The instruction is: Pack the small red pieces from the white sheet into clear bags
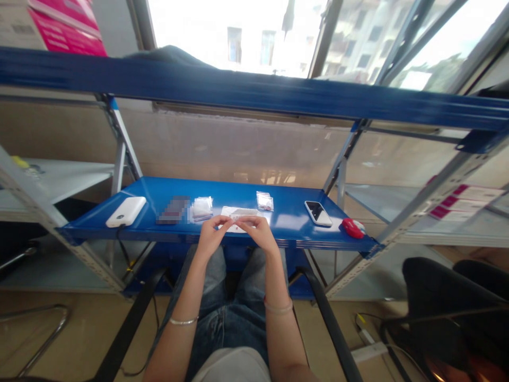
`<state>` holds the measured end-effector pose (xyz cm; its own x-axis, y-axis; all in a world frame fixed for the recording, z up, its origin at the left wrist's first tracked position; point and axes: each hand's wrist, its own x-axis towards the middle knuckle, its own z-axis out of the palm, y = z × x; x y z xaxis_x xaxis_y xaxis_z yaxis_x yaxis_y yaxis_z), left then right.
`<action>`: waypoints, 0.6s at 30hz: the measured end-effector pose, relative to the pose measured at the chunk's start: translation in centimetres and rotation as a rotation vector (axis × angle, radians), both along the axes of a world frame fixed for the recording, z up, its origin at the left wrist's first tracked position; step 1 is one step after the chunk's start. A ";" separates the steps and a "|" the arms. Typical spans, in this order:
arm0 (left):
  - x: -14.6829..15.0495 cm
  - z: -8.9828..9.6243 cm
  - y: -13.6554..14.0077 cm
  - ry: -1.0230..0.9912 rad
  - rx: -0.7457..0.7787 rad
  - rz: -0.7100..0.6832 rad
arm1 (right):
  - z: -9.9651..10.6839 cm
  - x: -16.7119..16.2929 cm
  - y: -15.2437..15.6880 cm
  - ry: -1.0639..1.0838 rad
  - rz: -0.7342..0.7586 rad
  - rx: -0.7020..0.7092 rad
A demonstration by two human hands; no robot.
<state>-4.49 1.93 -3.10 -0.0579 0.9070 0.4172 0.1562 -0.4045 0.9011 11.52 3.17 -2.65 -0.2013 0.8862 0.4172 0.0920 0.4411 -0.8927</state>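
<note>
My left hand [214,231] and my right hand [257,230] meet over the front edge of the blue shelf, thumbs and fingertips pinched close together. Whatever they grip between them is too small to make out. Under and just behind the fingers lies a white sheet or card [228,210], with tiny reddish specks near the fingertips. A stack of small clear plastic bags with white contents [202,208] is left of my left hand. Another small clear bag [264,201] rests behind my right hand.
On the blue shelf [238,190] are a white power bank [126,211] with a black cable, a pixelated dark item [174,210], a white-edged phone [318,213] and a red-and-white object [353,228]. A blue upper beam [254,98] crosses above. Chair armrests flank me.
</note>
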 end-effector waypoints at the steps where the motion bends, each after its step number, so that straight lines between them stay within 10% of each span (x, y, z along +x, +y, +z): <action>1: 0.0 0.0 0.0 0.004 0.001 0.004 | 0.0 0.0 0.0 0.001 -0.009 -0.004; 18: 0.1 -0.1 -0.2 -0.025 -0.009 -0.030 | -0.2 -0.2 -0.1 0.009 0.113 -0.015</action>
<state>-4.43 1.68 -3.18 -0.0413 0.9120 0.4080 0.1218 -0.4007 0.9081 11.30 3.09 -2.82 -0.2963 0.8642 0.4067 0.0340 0.4351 -0.8997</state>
